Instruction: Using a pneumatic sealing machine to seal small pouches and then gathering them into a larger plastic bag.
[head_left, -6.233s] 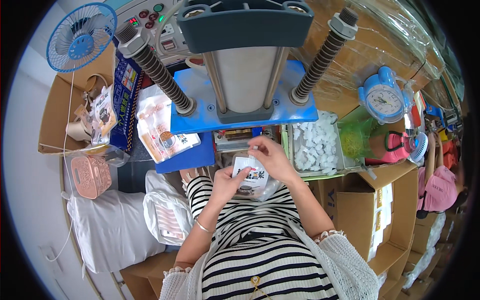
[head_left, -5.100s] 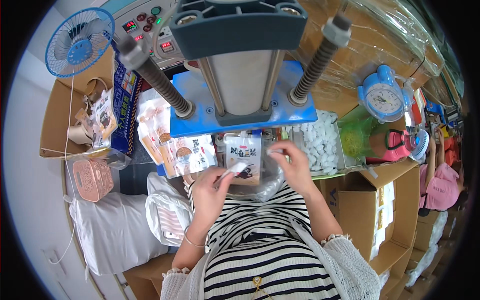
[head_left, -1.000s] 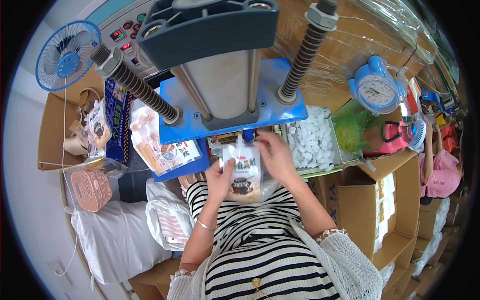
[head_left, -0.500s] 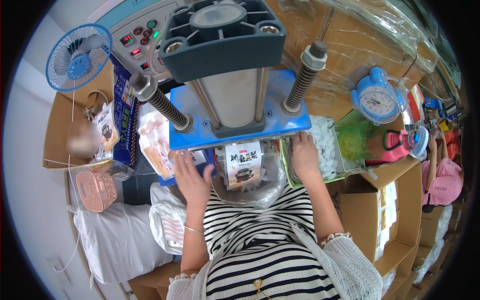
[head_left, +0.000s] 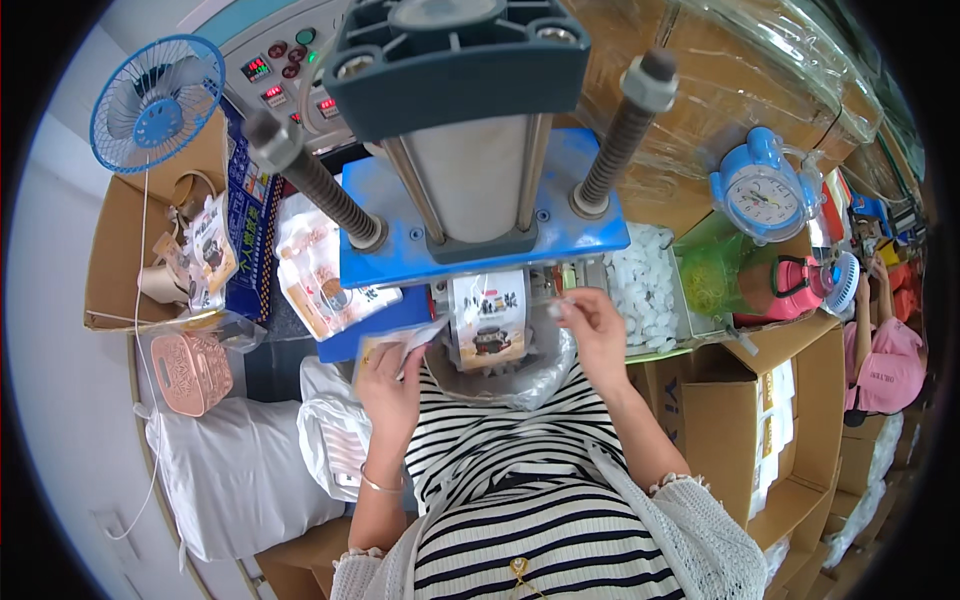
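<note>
My left hand (head_left: 390,392) is closed on a flat printed pouch (head_left: 424,336), slightly blurred, at the left of the press. Between the fingertips of my right hand (head_left: 598,345) is a small white plastic piece (head_left: 556,310). Another printed pouch (head_left: 490,322) hangs under the blue plate (head_left: 400,245) of the press, between my hands. Below it a clear plastic bag (head_left: 545,375) sits open at my lap. Several more pouches (head_left: 325,285) lie in a pile left of the press. Many small white pieces (head_left: 640,285) fill a tray beside my right hand.
Threaded posts with springs (head_left: 615,150) flank the press. A blue fan (head_left: 158,120), a carton (head_left: 110,270) and a pink basket (head_left: 190,372) stand left. An alarm clock (head_left: 760,195), pink bottle (head_left: 790,285) and open carton (head_left: 715,440) are right. Another person (head_left: 885,350) sits far right.
My left hand has taken a pouch from the pile and brought it nearer the press. My right hand has left the tray and moved left, with a small white piece in its fingers.
</note>
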